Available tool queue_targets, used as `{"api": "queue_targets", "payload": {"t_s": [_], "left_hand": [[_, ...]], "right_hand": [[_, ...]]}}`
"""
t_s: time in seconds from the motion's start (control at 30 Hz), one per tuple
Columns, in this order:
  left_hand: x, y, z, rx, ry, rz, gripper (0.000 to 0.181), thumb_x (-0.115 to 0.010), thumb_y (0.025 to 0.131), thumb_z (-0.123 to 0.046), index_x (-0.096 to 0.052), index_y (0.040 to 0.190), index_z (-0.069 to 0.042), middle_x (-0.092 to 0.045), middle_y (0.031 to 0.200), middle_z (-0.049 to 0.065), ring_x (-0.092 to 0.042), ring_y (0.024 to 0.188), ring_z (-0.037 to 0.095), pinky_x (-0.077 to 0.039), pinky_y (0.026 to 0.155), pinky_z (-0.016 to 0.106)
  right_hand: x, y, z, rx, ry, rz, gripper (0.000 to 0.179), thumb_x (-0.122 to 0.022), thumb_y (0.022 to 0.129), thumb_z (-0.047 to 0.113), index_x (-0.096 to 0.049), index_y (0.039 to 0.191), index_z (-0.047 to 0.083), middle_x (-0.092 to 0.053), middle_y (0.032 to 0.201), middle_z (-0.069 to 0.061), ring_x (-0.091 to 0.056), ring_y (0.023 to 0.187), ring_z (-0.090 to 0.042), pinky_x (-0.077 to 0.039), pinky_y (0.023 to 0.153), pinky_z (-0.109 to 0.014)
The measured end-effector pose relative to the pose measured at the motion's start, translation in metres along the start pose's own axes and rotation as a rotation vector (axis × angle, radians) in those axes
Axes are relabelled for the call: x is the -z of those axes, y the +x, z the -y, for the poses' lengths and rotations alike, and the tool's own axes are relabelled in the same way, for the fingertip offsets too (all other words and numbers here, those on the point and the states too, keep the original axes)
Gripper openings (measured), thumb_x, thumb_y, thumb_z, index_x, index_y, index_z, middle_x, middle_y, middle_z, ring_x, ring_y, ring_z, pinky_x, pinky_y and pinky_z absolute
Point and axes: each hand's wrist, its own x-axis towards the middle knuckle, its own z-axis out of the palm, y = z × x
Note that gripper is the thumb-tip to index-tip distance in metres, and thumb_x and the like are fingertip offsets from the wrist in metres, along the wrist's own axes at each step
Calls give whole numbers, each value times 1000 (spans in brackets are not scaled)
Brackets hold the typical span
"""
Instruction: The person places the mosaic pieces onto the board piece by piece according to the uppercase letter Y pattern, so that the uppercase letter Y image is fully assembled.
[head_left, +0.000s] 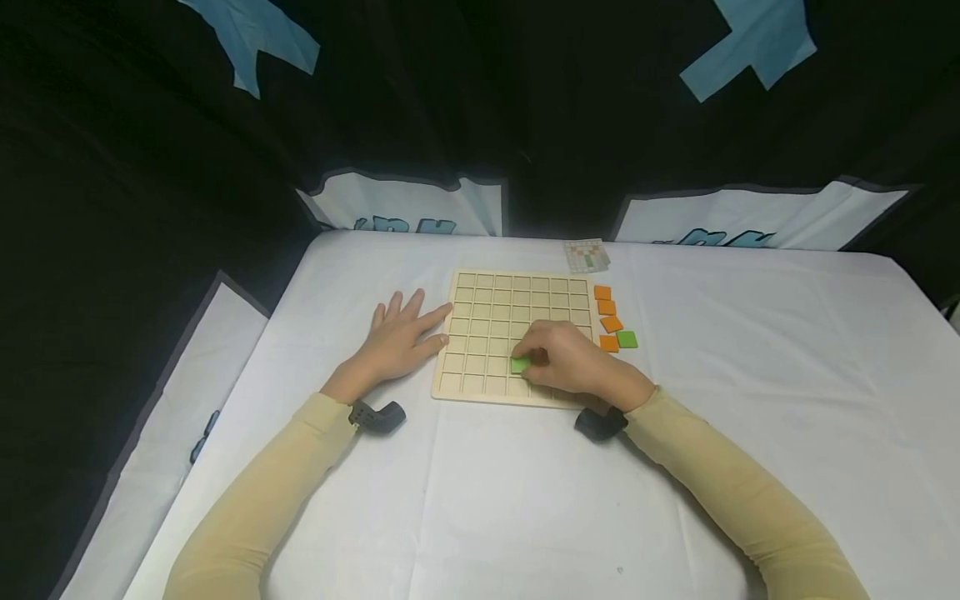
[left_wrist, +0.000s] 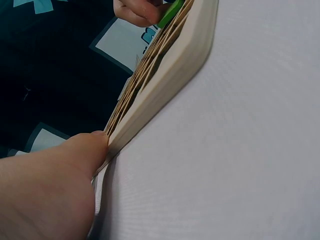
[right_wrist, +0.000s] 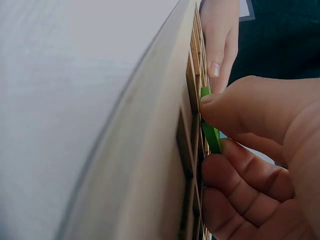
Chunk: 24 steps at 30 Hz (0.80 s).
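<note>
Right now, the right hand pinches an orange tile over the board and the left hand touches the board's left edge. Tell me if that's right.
Wrong colour: the right hand pinches a green tile over the board, as the head view shows. The left hand does touch the board's left edge.

Item 1: board (head_left: pixel 480 343), pale, wood-coloured, corners rounded, face divided by thin ridges into rows of square recesses. Lies flat, its left edge meeting my left fingers (head_left: pixel 434 318), its near right part beneath my right fingers (head_left: pixel 534 336).

Item 2: tile (right_wrist: pixel 213 137), bright green, thin, straight-edged. I hold it pinched between the thumb and my right fingers, which cover part of it. Slightly tilted, right at the recesses below my right fingers; whether seated, I cannot tell.
</note>
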Motion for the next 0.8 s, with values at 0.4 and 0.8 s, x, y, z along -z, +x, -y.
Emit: {"api": "queue_targets", "payload": {"t_s": [0.4, 0.8], "left_hand": [[3, -2, -2, -9, -8, -2, 60, -46, 104, -47, -36, 160, -27, -10, 170, 25, 3, 156, 54, 4, 122, 72], [2, -2, -1, 2, -2, 5, 60, -46, 104, -48, -35, 160, -27, -10, 171, 24, 4, 156, 54, 4, 123, 72]], "right_hand": [[0, 0, 1, -6, -12, 23, 24, -78, 80, 5, -80, 104, 6, -75, 97, -5, -60, 83, -14, -54, 78, -29], [-1, 0, 1, -14, 5, 36, 24, -77, 81, 5, -80, 105, 6, -75, 98, -5, -61, 82, -14, -55, 78, -28]]}}
